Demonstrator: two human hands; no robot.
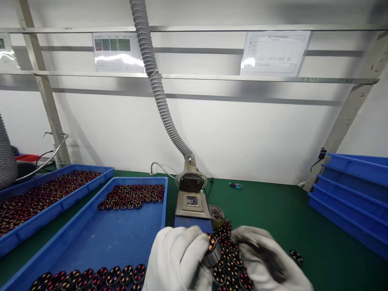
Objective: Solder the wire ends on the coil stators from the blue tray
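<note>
My left hand [180, 258], in a white glove, is closed around a metal-sided round part [212, 252] with copper-coloured segments on top. To the right, my right hand [269, 258], also gloved, is blurred by motion; a dark smear crosses its glove, and its fingertips are beside a cluster of round parts [230, 266]. Whether it holds anything is unclear. Behind my hands stands a small device with a metal top plate [191, 203]. A bowl [216, 213] of small pieces sits just right of the device.
A blue tray [121, 230] with rows of round parts lies left, with a fuller tray [100, 178] beyond. Stacked blue trays [351, 198] stand right. A grey hose [157, 85] hangs above the device. One loose part [296, 256] and a small tool [235, 185] lie on the green surface.
</note>
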